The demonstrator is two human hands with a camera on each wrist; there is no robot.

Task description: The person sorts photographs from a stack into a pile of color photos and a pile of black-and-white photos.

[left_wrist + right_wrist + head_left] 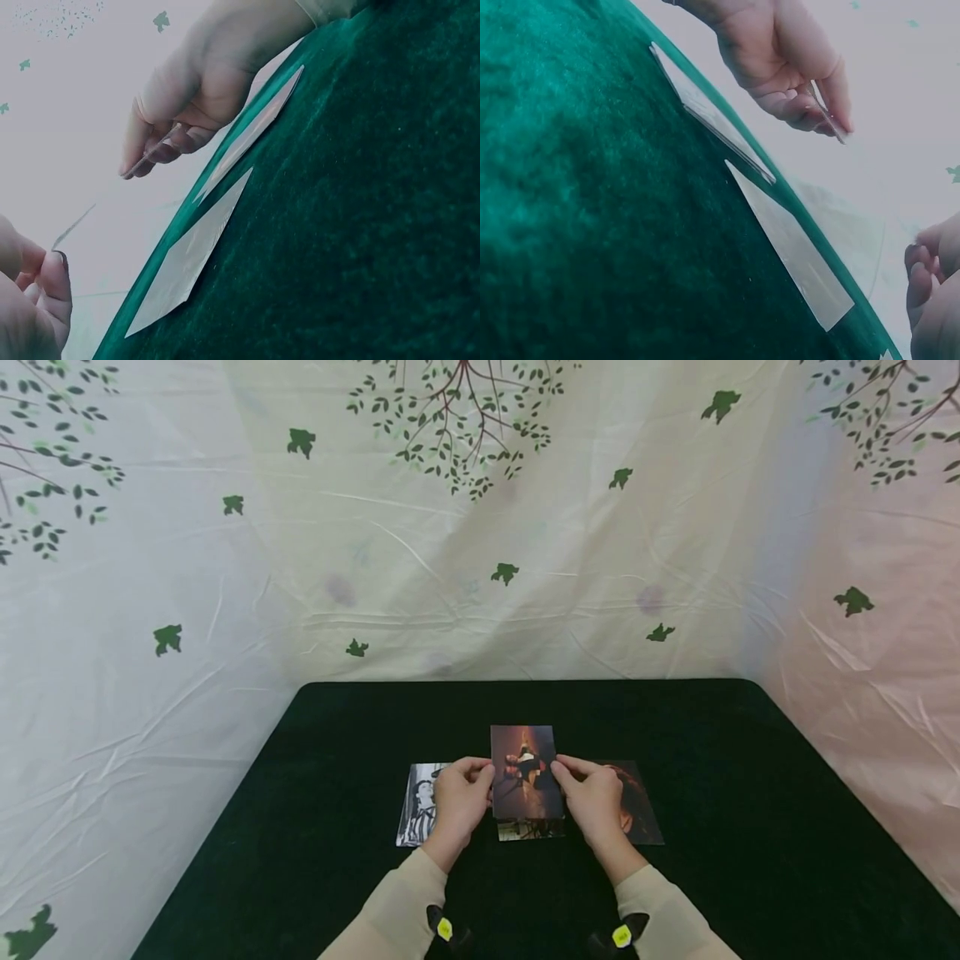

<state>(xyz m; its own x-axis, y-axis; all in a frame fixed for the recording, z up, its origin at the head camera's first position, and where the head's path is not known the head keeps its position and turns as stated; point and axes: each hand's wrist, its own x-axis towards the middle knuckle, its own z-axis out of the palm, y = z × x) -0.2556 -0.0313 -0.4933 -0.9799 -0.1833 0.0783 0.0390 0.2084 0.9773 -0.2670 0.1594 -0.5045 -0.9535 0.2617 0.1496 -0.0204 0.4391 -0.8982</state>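
Note:
A portrait-format photo (525, 772) in dark orange and purple tones is held up above the table by both hands. My left hand (461, 802) pinches its left edge between thumb and fingers. At the right edge, my right hand (594, 802) pinches it likewise. Below the held photo, part of another photo (531, 831) shows on the table; the rest of it is hidden. A black-and-white photo (417, 810) lies partly behind the left hand. By the right hand is a dark photo (642, 806), also partly covered.
The table (300, 893) wears a dark green cloth with rounded far corners. Behind it hangs a pale curtain (420, 602) printed with leaves and branches, which also runs along both sides. Each wrist carries a black strap with a yellow tag (445, 929).

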